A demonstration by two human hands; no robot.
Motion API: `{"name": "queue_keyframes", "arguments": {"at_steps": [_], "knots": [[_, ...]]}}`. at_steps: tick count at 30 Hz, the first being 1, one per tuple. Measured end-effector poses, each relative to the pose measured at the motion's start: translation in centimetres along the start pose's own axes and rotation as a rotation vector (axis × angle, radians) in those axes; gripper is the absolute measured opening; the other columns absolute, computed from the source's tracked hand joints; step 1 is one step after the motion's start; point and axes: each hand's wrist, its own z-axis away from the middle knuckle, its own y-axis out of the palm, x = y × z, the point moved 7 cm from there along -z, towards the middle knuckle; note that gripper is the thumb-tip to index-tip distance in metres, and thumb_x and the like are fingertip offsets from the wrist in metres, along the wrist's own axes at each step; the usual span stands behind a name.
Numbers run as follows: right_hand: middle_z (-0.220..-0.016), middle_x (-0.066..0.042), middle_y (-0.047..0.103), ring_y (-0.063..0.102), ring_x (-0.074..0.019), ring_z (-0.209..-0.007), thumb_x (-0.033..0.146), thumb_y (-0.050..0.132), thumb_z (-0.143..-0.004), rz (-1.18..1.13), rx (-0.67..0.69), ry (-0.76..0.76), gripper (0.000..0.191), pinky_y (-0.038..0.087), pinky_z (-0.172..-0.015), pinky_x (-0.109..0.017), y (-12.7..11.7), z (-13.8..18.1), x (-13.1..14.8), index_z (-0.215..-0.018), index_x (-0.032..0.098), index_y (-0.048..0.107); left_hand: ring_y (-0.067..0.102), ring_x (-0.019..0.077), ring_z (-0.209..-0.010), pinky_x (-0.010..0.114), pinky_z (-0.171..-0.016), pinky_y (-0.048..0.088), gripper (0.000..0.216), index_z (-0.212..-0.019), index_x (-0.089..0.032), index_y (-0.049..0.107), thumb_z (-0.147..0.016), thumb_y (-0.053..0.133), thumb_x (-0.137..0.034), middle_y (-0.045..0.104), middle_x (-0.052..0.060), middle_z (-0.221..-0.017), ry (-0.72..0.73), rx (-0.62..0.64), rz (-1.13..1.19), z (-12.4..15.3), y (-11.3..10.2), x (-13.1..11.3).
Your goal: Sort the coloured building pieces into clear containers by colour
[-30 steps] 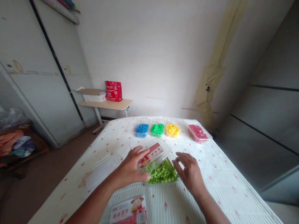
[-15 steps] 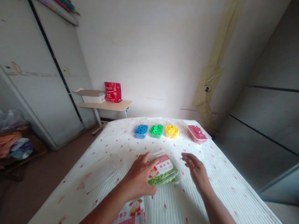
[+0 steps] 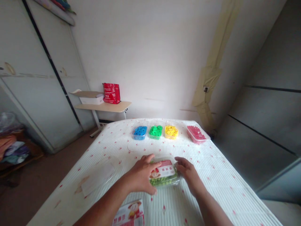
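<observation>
A clear plastic box (image 3: 165,180) of small green pieces sits on the patterned tablecloth in front of me, with a red and white printed label across its closed top. My left hand (image 3: 141,174) grips its left side, thumb low at the near corner and fingers over the far edge. At the right end, the curled fingers of my right hand (image 3: 188,173) press against the box; their tips are partly hidden. A printed card or package (image 3: 132,212) lies nearer to me, partly covered by my left forearm.
Toward the far edge stand containers of blue pieces (image 3: 140,132), green pieces (image 3: 155,131), yellow pieces (image 3: 171,131) and red pieces (image 3: 196,133). A clear lid-like sheet with white paper (image 3: 98,178) lies on the left. A side table (image 3: 113,107) holds a red bag (image 3: 111,93).
My right hand has moved left from beside the box onto its right end. The box has turned slightly and its lid looks flatter. My left hand stays on its left side.
</observation>
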Motion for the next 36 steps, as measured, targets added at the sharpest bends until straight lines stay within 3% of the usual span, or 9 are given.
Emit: {"name": "queue_keyframes", "arguments": {"at_steps": [4, 9, 12, 15, 19, 25, 30, 36], "knots": [[-0.077, 0.001, 0.055, 0.052, -0.0134, -0.065, 0.029, 0.062, -0.060, -0.096, 0.058, 0.151, 0.040, 0.038, -0.055, -0.026, 0.5, 0.3, -0.9, -0.099, 0.019, 0.060, 0.022, 0.0312, -0.132, 0.040, -0.106, 0.025, 0.090, -0.130, -0.032, 0.044, -0.046, 0.074, -0.032, 0.021, 0.005, -0.147, -0.040, 0.023, 0.080, 0.1, 0.2, 0.9], [-0.078, 0.003, 0.051, 0.049, -0.0112, -0.064, 0.023, 0.060, -0.057, -0.064, 0.057, 0.127, 0.043, 0.034, -0.054, -0.024, 0.4, 0.5, -0.6, -0.100, 0.021, 0.058, 0.018, 0.0328, -0.133, 0.042, -0.106, 0.024, 0.085, -0.129, -0.028, 0.046, -0.050, 0.075, -0.042, 0.021, 0.006, -0.147, -0.019, -0.012, 0.175, 0.7, 0.3, 1.2], [-0.077, 0.004, 0.050, 0.048, -0.0106, -0.063, 0.019, 0.057, -0.054, -0.096, 0.100, 0.141, 0.047, 0.032, -0.053, -0.023, 0.7, 0.5, -0.6, -0.101, 0.023, 0.057, 0.029, 0.0312, -0.129, 0.044, -0.105, 0.026, 0.055, -0.117, -0.025, 0.059, -0.068, 0.062, -0.050, 0.032, 0.009, -0.142, -0.040, -0.165, 0.232, 0.6, 0.2, 1.5], [-0.077, 0.004, 0.049, 0.048, -0.0109, -0.064, 0.018, 0.054, -0.055, -0.116, 0.119, 0.149, 0.048, 0.033, -0.053, -0.022, 0.9, 0.6, -0.6, -0.102, 0.024, 0.056, 0.039, 0.0274, -0.123, 0.043, -0.102, 0.030, 0.034, -0.107, -0.023, 0.066, -0.079, 0.052, -0.036, 0.040, 0.010, -0.135, -0.119, -0.342, 0.311, 0.5, 0.7, 2.5], [-0.077, 0.005, 0.047, 0.047, -0.0096, -0.062, 0.017, 0.054, -0.055, -0.099, 0.099, 0.103, 0.046, 0.032, -0.051, -0.021, 0.8, 0.7, -0.3, -0.100, 0.024, 0.057, 0.032, 0.0287, -0.128, 0.043, -0.103, 0.029, 0.043, -0.112, -0.025, 0.062, -0.069, 0.061, -0.027, 0.033, 0.008, -0.139, -0.168, -0.396, 0.354, 0.5, 1.5, 3.5], [-0.075, 0.005, 0.048, 0.051, -0.0109, -0.065, 0.018, 0.057, -0.057, -0.168, 0.200, 0.174, 0.047, 0.037, -0.056, -0.023, 0.9, 0.7, -1.0, -0.103, 0.025, 0.057, 0.044, 0.0226, -0.119, 0.037, -0.101, 0.033, 0.046, -0.119, -0.022, 0.052, -0.073, 0.055, -0.025, 0.049, 0.008, -0.124, -0.128, -0.472, 0.440, 1.3, 1.6, 3.9], [-0.072, 0.007, 0.047, 0.046, -0.0085, -0.061, 0.017, 0.059, -0.059, -0.158, 0.213, 0.158, 0.045, 0.034, -0.053, -0.021, 0.8, 0.8, -0.7, -0.103, 0.024, 0.058, 0.046, 0.0216, -0.117, 0.034, -0.099, 0.034, 0.045, -0.118, -0.021, 0.051, -0.073, 0.055, -0.026, 0.051, 0.007, -0.125, -0.148, -0.492, 0.514, 1.6, 2.3, 4.2], [-0.065, 0.007, 0.045, 0.042, -0.0081, -0.055, 0.021, 0.062, -0.062, -0.096, 0.158, -0.004, 0.039, 0.031, -0.049, -0.021, 1.0, 1.0, 0.1, -0.100, 0.019, 0.059, 0.049, 0.0243, -0.114, 0.037, -0.097, 0.035, 0.048, -0.114, -0.017, 0.051, -0.068, 0.060, -0.028, 0.054, 0.010, -0.121, -0.254, -0.483, 0.586, 1.5, 2.3, 4.7]]}}
